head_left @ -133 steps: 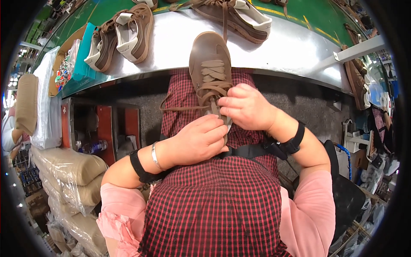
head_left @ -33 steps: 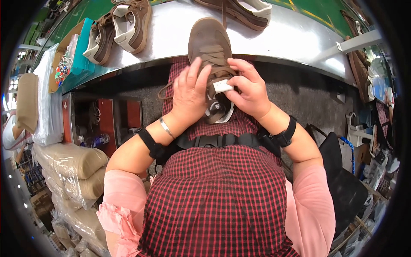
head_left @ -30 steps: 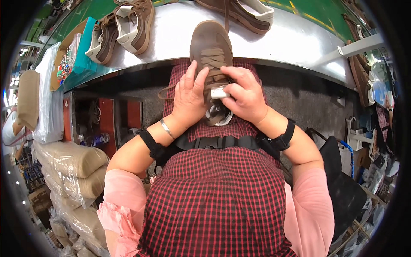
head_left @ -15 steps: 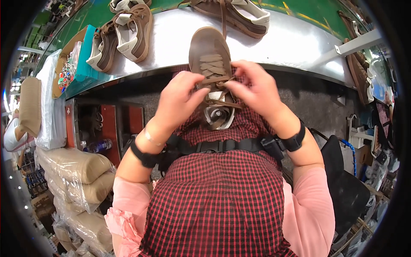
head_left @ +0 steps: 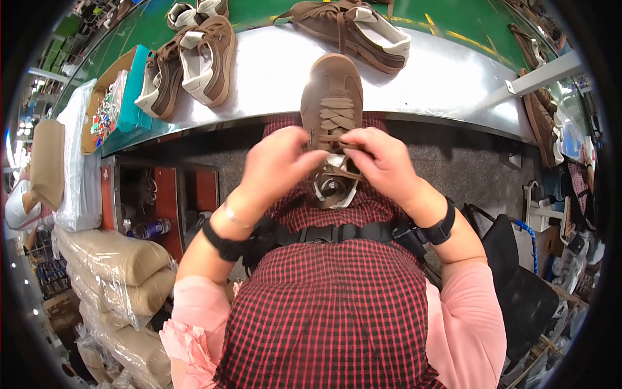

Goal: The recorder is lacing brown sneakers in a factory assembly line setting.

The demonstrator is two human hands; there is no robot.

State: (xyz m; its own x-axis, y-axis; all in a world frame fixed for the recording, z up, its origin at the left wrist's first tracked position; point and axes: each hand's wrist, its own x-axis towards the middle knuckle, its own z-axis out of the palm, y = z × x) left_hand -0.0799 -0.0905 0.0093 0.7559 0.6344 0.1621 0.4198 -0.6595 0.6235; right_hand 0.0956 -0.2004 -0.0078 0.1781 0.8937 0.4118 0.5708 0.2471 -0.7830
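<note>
A brown sneaker (head_left: pixel 332 81) lies toe-away in front of my lap, near the metal bench edge. Its flat brown shoelace (head_left: pixel 338 117) crosses over the tongue in several rows; a loose part trails near the pale heel opening. At the upper eyelets, my right hand (head_left: pixel 382 162) pinches the shoelace between thumb and fingers. My left hand (head_left: pixel 278 162) is curled against the shoe's left side, thumb toward the tongue. Blur and the shoe hide what its fingertips hold, if anything.
On the metal bench (head_left: pixel 265 71) stand a pair of sneakers (head_left: pixel 210 61) at left and another sneaker (head_left: pixel 353 32) farther back. A teal box (head_left: pixel 133 84) of small coloured items sits at the left edge. Wrapped beige bundles (head_left: pixel 123 259) are stacked at left, a black chair (head_left: pixel 512 279) at right.
The sneaker now appears lower and slightly to the right, and both hands appear lower. My left fingers have come away from the lace over the tongue to the shoe's left side.
</note>
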